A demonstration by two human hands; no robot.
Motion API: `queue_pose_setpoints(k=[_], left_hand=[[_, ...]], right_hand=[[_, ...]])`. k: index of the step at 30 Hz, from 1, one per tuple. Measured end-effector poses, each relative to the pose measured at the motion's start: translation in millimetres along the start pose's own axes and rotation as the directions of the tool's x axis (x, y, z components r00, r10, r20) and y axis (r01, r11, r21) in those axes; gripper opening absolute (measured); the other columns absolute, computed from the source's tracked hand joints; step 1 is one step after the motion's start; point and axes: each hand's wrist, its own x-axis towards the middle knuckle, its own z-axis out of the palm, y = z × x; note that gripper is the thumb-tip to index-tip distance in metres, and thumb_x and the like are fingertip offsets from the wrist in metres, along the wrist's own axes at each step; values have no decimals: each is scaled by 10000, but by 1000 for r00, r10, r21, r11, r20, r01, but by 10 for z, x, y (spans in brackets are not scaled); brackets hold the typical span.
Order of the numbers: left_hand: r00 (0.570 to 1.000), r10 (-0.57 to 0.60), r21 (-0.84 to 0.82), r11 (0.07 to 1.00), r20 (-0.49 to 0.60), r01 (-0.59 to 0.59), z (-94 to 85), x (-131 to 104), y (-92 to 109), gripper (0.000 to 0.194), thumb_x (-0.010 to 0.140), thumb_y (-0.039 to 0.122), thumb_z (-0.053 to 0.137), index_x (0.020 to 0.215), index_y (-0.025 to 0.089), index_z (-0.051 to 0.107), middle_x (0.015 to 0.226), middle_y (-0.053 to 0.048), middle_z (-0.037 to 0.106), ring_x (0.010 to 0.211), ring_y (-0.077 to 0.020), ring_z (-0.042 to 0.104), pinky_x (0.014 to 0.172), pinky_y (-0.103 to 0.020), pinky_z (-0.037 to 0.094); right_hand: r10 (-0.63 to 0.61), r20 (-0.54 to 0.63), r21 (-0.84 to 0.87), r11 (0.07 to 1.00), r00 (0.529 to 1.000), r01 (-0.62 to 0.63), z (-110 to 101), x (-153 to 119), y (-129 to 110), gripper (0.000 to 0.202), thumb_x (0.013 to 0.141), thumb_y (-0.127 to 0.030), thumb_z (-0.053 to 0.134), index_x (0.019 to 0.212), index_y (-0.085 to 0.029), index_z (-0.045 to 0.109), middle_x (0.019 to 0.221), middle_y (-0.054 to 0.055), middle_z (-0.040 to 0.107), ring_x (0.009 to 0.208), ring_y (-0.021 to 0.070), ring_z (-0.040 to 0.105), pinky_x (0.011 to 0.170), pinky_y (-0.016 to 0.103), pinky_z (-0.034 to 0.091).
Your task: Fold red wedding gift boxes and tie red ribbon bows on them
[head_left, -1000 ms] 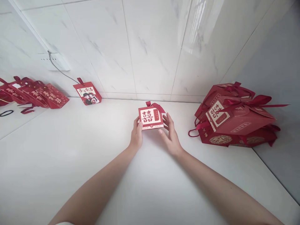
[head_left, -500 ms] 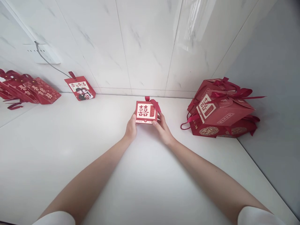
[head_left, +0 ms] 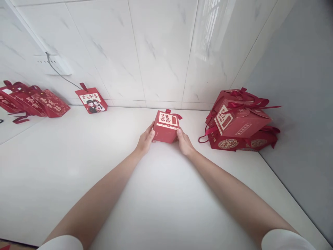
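A small red box with a cream label and dark red characters is held between both hands near the back of the white table. A red ribbon shows at its upper right edge. My left hand grips the box's left side, thumb toward the front. On the right side, my right hand holds it with the thumb at the front corner. The fingers behind the box are mostly hidden. The box is tilted, showing its labelled face and a plain red side.
Red boxes with ribbons are stacked at the right, beside a grey panel. A red box with a couple picture stands at the back left. Several red boxes lean farther left. A cable hangs from a wall socket.
The box has tipped so that its plain red side now shows below the label. Both hands have shifted around its sides, and the view has moved slightly.
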Motion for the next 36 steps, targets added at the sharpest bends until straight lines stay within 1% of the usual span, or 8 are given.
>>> queue_pose_setpoints(k=[3,6,9,14,17,20,27,36], left_hand=[[1000,-8,37,999,29,7,54,-49,36,674,811,560,631,1365,191,528,1172,-98,668,832,-171,654,618,-259,557],[996,12,56,998,-90,-7,119,-93,88,556,843,551,595,1232,157,638,1005,-82,706,643,-120,620,583,-260,562],[983,3,99,995,-183,15,134,-133,133,538,830,548,615,1186,150,679,816,-47,702,551,-105,586,513,-243,549],[973,14,173,985,-230,27,100,-184,134,503,837,521,619,1162,148,708,606,-3,632,491,-109,568,419,-215,501],[973,161,232,965,-166,-120,112,-216,118,482,887,478,561,1222,151,678,593,8,639,435,-82,517,455,-218,506],[962,264,272,933,-72,-235,146,-249,123,530,890,447,560,1342,170,581,642,4,671,541,-110,608,484,-208,505],[957,288,330,907,-33,-262,156,-266,130,549,908,411,553,1396,162,518,609,19,649,553,-107,610,541,-209,511],[962,268,364,903,-60,-229,149,-257,129,476,915,440,549,1317,192,607,593,26,621,541,-106,599,569,-215,491]], right_hand=[[-77,-78,-63,995,994,73,-17,-33,-10,676,935,-688,288,1406,-233,454,957,68,680,750,215,611,726,364,504],[-104,-137,-52,994,985,98,18,-49,-33,656,945,-658,320,1430,-227,417,679,-5,574,617,179,545,645,324,469],[-23,-114,57,998,993,30,56,-21,-28,647,937,-676,311,1368,-220,468,626,-19,545,529,161,504,531,299,426],[87,-111,100,992,990,-76,57,31,3,610,934,-703,232,911,-220,603,544,-19,525,465,161,478,493,304,398],[117,-116,56,992,986,-111,35,16,-6,639,960,-649,192,584,-223,484,451,-6,470,460,164,453,528,317,397],[135,-113,44,990,984,-131,23,-2,-15,655,978,-565,171,456,-231,381,405,9,436,456,165,430,541,324,396],[156,-124,68,987,980,-149,27,16,-10,577,974,-485,196,499,-234,404,418,9,448,451,171,421,502,316,365],[130,-138,65,990,982,-122,13,2,-40,528,979,-516,205,616,-229,460,441,-9,444,431,159,361,477,311,320]])
